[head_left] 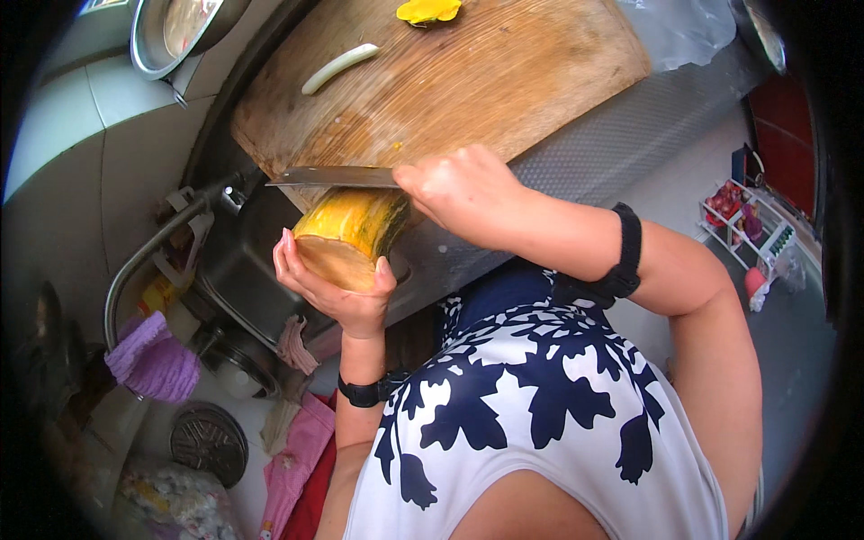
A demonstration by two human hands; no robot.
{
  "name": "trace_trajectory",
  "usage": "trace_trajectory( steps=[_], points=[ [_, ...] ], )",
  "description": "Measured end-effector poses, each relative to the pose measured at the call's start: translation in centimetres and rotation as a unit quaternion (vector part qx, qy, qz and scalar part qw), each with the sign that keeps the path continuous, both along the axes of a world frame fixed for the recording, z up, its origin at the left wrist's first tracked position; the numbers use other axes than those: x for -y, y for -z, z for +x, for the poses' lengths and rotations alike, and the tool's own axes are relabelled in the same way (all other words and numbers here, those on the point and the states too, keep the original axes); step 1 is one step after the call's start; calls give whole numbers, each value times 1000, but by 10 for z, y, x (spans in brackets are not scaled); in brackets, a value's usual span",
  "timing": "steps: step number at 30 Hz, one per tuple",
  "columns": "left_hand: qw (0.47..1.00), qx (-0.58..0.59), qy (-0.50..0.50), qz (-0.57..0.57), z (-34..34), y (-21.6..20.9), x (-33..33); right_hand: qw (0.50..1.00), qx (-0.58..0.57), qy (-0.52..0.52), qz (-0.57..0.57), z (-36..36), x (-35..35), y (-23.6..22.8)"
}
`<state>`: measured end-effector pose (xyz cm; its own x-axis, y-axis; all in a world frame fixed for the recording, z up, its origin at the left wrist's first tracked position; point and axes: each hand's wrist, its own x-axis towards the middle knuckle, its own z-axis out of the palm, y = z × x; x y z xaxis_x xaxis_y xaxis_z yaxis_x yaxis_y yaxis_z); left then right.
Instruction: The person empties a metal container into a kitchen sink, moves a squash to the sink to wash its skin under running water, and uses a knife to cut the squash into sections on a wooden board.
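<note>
A thick piece of yellow-and-green pumpkin (346, 225) is gripped from below by my left hand (337, 288), with its tan end turned toward me. My right hand (463, 193) is closed round the handle of a kitchen knife (333, 176), whose handle is hidden in the fist. The blade points left and lies along the pumpkin's far side. Both are at the near left edge of a wooden cutting board (504, 81). On the board rest a pale curved strip (340, 68) and a yellow piece of peel or pumpkin (428, 11) at the far edge.
Left of the board is a dark sink (252, 288) with a curved metal faucet pipe (135, 261), over which hangs a purple cloth (155, 360). A metal bowl (175, 31) stands far left. A clear plastic bag (684, 31) lies far right, and a white rack (747, 229) stands at right.
</note>
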<state>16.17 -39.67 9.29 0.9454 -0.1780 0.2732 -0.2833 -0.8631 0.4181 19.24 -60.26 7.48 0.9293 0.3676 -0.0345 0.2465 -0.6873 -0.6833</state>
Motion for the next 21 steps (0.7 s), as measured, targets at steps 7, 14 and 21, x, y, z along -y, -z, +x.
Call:
trace_trajectory(
  steps=[7, 14, 21],
  points=[
    [1000, 19, 20, 12, -14, 7, -7, 1000, -3, 7, -8, 11, -10, 31],
    [965, -81, -21, -247, -36, 32, -47, 957, -184, 158, 159, 2, 47, 23],
    [937, -138, -81, -311, -49, 40, -66, 886, -326, 231, 235, -30, 89, 50]
  ],
)
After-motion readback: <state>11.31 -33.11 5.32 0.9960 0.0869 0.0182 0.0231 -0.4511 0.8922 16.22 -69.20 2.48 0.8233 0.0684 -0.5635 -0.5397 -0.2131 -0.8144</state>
